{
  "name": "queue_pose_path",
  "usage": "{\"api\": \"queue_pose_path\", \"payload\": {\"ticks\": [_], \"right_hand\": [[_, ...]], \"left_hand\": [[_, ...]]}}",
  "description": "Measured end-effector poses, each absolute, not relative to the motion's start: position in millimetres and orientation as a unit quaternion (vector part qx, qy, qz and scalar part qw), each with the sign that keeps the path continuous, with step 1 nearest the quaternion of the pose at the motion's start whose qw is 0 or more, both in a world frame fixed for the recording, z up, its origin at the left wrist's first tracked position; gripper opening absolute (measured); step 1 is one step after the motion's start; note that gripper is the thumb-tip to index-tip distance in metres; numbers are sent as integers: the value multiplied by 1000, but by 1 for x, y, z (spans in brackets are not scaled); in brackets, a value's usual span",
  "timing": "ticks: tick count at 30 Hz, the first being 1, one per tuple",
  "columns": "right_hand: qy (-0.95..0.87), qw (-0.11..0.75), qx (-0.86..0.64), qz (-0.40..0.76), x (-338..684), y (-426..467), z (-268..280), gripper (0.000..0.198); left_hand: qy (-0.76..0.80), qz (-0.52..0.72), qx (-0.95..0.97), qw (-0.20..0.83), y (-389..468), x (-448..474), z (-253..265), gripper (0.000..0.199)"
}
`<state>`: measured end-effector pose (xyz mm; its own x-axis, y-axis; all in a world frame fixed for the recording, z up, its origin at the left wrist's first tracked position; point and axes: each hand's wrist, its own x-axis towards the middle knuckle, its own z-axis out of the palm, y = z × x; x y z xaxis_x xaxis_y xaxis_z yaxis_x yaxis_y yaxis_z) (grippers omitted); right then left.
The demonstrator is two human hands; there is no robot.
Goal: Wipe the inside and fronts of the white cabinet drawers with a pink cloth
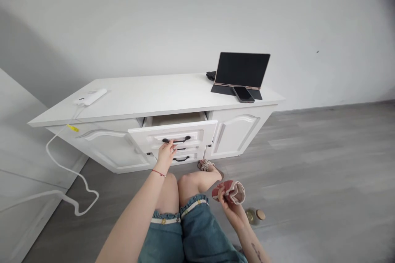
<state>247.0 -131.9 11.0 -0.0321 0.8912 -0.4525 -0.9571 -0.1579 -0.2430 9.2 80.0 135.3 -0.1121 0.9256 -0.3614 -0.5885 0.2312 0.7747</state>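
Indoors, beside a long white cabinet [148, 96] against a pale wall, you sit with knees together and both hands occupied. Your left hand [167, 151] has its fingers curled over the left part of the black handle [182, 140] on the top drawer [204, 133], which stands partly out; two more handles show below. Your right hand [232, 210], nearly closed, pinches a red-and-cream cloth item [224, 188] between thumb and fingers, right of your knees and above the gray floor [324, 164], its pale-lined mouth turned right. Near that hand, on the floor to the right, sits a glass jar [252, 217] with a cork-colored lid. Atop the cabinet's right end, a dark-screened tablet [242, 70] leans upright, a phone [243, 94] at its near edge and a black object [211, 75] just behind its left side. At far left lies a white power strip [92, 97], a white cord [51, 192] looping down near a yellow tag [73, 128].
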Motion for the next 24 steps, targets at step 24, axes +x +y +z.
{"api": "queue_pose_path", "payload": {"ticks": [24], "right_hand": [[303,645,-225,665,239,-134,15,28]], "left_hand": [[509,555,162,638,156,19,154,16]]}}
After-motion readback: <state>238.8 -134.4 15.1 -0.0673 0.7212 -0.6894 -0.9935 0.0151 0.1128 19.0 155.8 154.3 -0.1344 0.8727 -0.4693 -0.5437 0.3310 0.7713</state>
